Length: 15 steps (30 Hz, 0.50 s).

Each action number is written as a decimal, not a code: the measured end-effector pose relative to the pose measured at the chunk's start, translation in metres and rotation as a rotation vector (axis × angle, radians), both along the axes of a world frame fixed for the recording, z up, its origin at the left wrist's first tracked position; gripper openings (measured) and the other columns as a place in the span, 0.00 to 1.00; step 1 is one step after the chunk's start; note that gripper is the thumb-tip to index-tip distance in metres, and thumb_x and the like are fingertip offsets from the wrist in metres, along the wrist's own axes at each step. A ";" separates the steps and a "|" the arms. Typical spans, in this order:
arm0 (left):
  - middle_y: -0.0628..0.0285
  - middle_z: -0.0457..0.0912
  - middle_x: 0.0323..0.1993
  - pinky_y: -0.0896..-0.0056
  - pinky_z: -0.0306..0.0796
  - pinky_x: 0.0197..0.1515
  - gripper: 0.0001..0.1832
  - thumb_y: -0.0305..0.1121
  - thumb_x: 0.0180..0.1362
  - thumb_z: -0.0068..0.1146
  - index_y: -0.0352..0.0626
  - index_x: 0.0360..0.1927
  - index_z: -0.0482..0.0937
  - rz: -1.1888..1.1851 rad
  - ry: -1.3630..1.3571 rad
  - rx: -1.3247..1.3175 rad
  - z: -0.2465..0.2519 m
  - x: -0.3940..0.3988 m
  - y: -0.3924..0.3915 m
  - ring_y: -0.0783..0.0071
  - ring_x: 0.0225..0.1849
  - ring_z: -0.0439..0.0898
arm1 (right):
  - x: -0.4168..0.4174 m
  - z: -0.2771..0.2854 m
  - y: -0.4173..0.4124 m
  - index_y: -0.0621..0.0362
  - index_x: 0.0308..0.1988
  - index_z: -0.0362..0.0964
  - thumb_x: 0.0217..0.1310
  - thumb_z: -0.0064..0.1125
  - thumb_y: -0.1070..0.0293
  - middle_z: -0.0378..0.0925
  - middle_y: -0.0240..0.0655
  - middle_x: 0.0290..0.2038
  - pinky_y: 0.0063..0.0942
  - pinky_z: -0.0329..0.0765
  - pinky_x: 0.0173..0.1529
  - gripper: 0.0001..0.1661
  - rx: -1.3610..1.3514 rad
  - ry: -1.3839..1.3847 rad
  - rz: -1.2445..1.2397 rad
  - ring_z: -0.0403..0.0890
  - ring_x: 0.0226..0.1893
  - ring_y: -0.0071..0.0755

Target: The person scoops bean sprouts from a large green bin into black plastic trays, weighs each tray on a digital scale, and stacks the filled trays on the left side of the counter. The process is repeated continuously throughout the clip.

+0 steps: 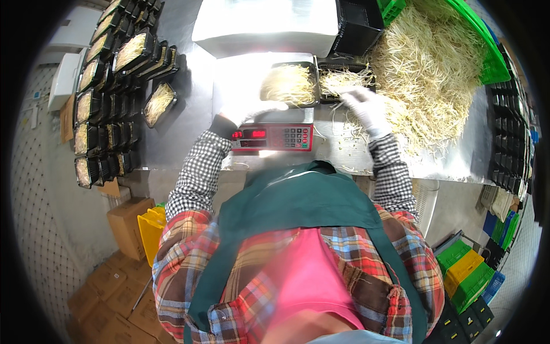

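A black plastic tray of bean sprouts (288, 84) sits on the metal platform of a red digital scale (275, 137). My white-gloved left hand (253, 110) is at the near left corner of this tray, its fingers stretched along the near rim; glare hides its grip. Right beside the scale stands a second black tray (328, 99), partly filled with sprouts. Over its near right side is my gloved right hand (364, 108), fingertips at the sprouts. Whether those fingers pinch any strands is unclear. A large loose heap of bean sprouts (429, 81) lies to its right.
Filled trays (89, 109) stand in rows at the left, with a single filled tray (160, 104) nearer the scale. Behind are a white box (266, 43) and a black container (359, 26). A green crate (494, 64) borders the heap; stacked black trays (507, 133) stand far right.
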<state>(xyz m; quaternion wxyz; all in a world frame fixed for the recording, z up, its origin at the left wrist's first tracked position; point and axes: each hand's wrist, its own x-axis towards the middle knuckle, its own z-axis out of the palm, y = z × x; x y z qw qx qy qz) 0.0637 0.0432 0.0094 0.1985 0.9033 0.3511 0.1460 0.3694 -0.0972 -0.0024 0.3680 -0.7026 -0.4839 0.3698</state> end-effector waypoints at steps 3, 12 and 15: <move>0.42 0.71 0.64 0.57 0.65 0.68 0.39 0.50 0.63 0.60 0.37 0.70 0.63 0.161 -0.286 0.007 0.004 -0.015 -0.006 0.51 0.65 0.71 | 0.047 -0.001 0.007 0.57 0.53 0.78 0.66 0.59 0.73 0.83 0.41 0.49 0.33 0.78 0.57 0.17 0.380 -0.607 -0.037 0.83 0.50 0.37; 0.42 0.74 0.61 0.54 0.65 0.65 0.24 0.33 0.67 0.48 0.31 0.64 0.70 0.342 -0.392 0.200 -0.075 0.041 -0.025 0.50 0.62 0.73 | -0.116 -0.003 0.086 0.57 0.54 0.76 0.67 0.50 0.62 0.79 0.44 0.51 0.41 0.74 0.60 0.20 0.566 -0.411 0.148 0.78 0.54 0.47; 0.45 0.79 0.54 0.56 0.68 0.62 0.20 0.32 0.68 0.47 0.31 0.58 0.75 0.399 -0.579 -0.188 -0.080 0.040 -0.015 0.53 0.57 0.77 | -0.134 0.021 0.089 0.56 0.54 0.76 0.67 0.49 0.64 0.79 0.44 0.48 0.42 0.75 0.55 0.19 0.281 -0.478 0.207 0.79 0.49 0.45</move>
